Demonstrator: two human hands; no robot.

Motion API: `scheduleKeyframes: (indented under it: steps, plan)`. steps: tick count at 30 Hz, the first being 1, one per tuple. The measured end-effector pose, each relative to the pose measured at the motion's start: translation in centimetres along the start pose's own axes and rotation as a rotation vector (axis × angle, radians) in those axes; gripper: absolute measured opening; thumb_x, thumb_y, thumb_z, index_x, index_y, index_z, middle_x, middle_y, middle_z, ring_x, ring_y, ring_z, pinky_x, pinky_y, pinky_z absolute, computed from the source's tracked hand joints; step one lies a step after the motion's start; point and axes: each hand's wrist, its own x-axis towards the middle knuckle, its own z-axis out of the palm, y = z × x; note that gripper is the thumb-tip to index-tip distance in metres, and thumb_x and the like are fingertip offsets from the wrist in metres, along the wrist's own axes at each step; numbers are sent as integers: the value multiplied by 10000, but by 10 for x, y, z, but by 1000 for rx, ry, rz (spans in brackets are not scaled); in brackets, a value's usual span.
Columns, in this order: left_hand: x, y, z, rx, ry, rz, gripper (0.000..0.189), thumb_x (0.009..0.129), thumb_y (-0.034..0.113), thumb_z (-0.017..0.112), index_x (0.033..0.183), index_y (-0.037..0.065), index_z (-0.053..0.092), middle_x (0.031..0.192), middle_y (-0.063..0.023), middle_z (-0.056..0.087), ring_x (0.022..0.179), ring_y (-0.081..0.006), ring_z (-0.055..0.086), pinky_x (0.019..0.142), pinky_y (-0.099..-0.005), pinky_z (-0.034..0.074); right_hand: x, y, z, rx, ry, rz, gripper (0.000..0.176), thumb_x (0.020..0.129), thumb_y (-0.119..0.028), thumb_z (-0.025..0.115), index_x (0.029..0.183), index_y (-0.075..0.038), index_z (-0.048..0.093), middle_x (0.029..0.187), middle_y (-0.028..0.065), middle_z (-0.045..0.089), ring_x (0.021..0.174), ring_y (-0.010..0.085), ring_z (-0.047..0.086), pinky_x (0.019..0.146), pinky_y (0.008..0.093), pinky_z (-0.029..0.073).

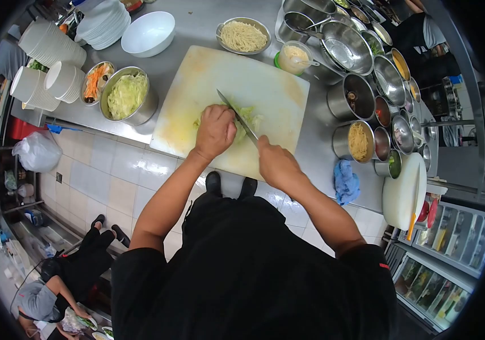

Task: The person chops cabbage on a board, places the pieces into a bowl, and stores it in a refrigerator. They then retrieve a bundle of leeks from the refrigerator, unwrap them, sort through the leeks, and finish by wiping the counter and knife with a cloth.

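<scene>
My right hand [276,161] is closed around the handle of a kitchen knife [238,118], whose blade points up and to the left across the cutting board [279,85]. Pale green shredded cabbage or lettuce [249,116] lies on both sides of the blade. With fingers curled, my left hand [216,129] presses down on the greens just left of the knife; what sits under the fingers is mostly hidden. To the left stands a metal pot [145,107] full of similar chopped leaves.
Behind the board are a bowl of noodles [243,35], a white bowl [149,34] and a lidless tub [293,58]. Metal pots [351,99] crowd the right, near a blue cloth [346,182]. Stacked paper bowls [49,42] stand left. Another person [83,260] works at lower left.
</scene>
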Motion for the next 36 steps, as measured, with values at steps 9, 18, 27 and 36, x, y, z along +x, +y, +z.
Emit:
scheduleKeyframes:
  steps: [9, 18, 27, 36]
  plan:
    - [-4, -3, 0, -35, 37, -26, 194, 730, 5, 547, 922, 29, 557, 944, -136, 530, 861, -331, 494, 779, -422, 416, -27, -3, -32, 21, -39, 16, 174, 836, -8, 389, 994, 59, 415, 819, 357, 597, 803, 508, 598, 771, 557, 448]
    - [-7, -1, 3, -96, 224, -12, 283, 801, 40, 576, 1063, -2, 479, 1067, -201, 464, 961, -378, 469, 820, -425, 417, 11, 2, 10, 26, -4, 4, 219, 826, 21, 399, 1041, 56, 424, 906, 327, 622, 872, 463, 624, 789, 513, 479]
    - [-15, 2, -7, 114, 138, -52, 221, 802, 60, 579, 1010, -1, 536, 1040, -182, 489, 967, -358, 481, 837, -433, 418, 14, 10, 4, 30, 6, -29, 233, 818, 26, 396, 1046, 67, 417, 898, 333, 619, 874, 471, 617, 794, 517, 472]
    - [-10, -1, 0, 100, 89, -83, 292, 745, 30, 572, 1037, 42, 568, 1018, -139, 515, 949, -334, 486, 836, -424, 421, -37, 0, -21, 38, 78, -33, 147, 806, 28, 411, 951, 55, 411, 773, 349, 599, 778, 505, 608, 739, 560, 463]
